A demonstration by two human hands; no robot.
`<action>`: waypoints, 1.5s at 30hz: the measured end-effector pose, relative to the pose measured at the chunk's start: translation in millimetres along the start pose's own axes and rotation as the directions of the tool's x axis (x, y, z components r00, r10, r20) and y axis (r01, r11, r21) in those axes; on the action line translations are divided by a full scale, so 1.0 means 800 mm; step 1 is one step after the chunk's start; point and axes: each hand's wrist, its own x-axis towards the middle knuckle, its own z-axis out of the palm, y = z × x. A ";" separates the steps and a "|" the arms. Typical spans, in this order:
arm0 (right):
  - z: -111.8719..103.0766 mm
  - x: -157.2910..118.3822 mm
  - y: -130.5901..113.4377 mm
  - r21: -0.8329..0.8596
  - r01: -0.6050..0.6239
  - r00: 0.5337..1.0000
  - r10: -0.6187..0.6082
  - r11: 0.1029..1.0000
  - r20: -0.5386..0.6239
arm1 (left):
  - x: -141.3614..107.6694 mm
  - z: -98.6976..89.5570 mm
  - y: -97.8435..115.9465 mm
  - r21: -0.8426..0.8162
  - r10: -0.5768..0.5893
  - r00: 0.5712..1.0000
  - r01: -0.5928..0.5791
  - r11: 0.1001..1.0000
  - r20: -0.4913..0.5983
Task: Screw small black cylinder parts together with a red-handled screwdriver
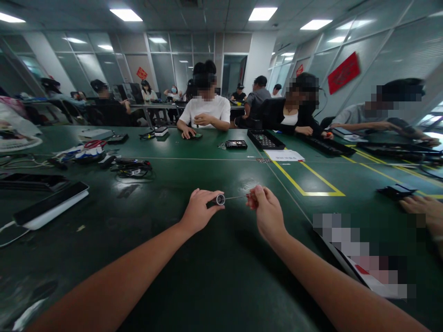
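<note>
In the head view, my left hand (200, 210) pinches a small round part with a silvery rim and dark centre (220, 199) between thumb and fingers, its face turned toward me. My right hand (268, 210) is closed, fingers curled, around one end of a thin pale strip or rod (235, 198). The strip stretches across the gap between both hands, level with the round part. Whether it touches the part or is fixed to it I cannot make out. Something reddish shows at my right fingertips, too small to name. Both hands are above the green table (207, 267).
Left lie a black-and-white device (51, 205), coiled black cables (133, 168) and tangled wires. Yellow tape (323, 194) marks the right side, near a pixelated sheet (363, 258). Another person's hand (420, 207) rests at far right. Across sits a person in white (204, 110), near black trays (266, 139).
</note>
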 end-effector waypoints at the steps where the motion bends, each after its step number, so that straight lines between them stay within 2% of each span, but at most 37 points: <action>1: 0.000 -0.002 -0.001 -0.043 0.038 0.999 -0.037 0.998 0.008 | 0.000 0.000 -0.001 -0.002 -0.003 1.000 0.003 1.000 -0.001; 7: 0.001 -0.007 -0.007 -0.199 0.140 0.989 -0.126 0.970 0.079 | 0.000 0.000 -0.003 0.001 -0.002 1.000 0.002 1.000 -0.007; 14: -0.001 -0.006 -0.003 -0.222 0.166 0.980 -0.137 0.961 0.141 | -0.001 0.001 -0.005 0.010 -0.013 1.000 0.013 1.000 -0.001; 29: -0.002 -0.021 -0.009 -0.333 0.309 0.936 -0.224 0.891 0.270 | -0.001 0.001 -0.004 -0.001 -0.059 0.998 0.059 0.998 0.001; 37: -0.003 -0.023 -0.011 -0.357 0.295 0.950 -0.232 0.886 0.208 | -0.001 0.004 -0.007 0.003 -0.062 0.998 0.061 0.998 0.021; 42: -0.002 -0.023 -0.013 -0.310 0.308 0.946 -0.257 0.899 0.196 | -0.002 0.004 -0.009 -0.001 -0.057 0.998 0.057 0.998 0.014; 45: 0.000 -0.023 -0.015 -0.270 0.259 0.956 -0.208 0.927 0.205 | -0.002 0.005 -0.010 -0.001 -0.053 0.999 0.053 0.999 0.012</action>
